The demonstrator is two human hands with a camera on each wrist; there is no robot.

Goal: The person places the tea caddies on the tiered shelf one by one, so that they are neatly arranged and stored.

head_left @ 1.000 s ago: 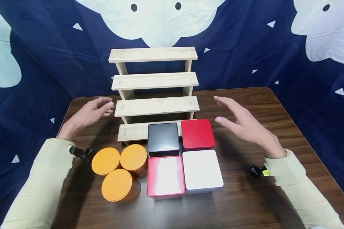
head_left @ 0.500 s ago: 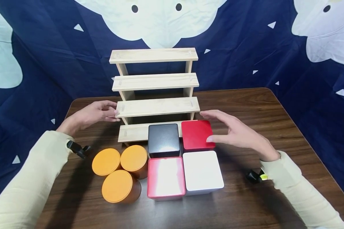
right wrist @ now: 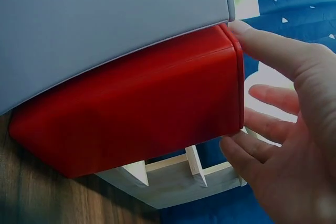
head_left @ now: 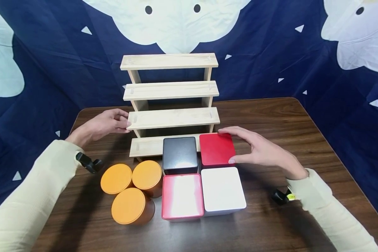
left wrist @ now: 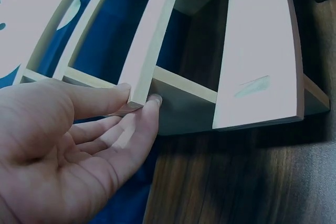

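My left hand pinches the left end of a shelf board on the wooden stepped rack. In the left wrist view the thumb lies on one face of this board and a fingertip on the opposite face. My right hand spans the right side of the red square tin, thumb at its near corner and fingers at its far corner. The right wrist view has the thumb and a fingertip right at the lid edge of the red tin, the palm away from it.
A black square tin stands left of the red one, before the lowest board. Nearer are a red-rimmed shiny square tin and a white square box. Several orange round canisters cluster at the left. A dark blue curtain hangs behind.
Both hands have come inward. The left hand has taken hold of the rack's board end; the right hand has moved left and down onto the red tin's corners.
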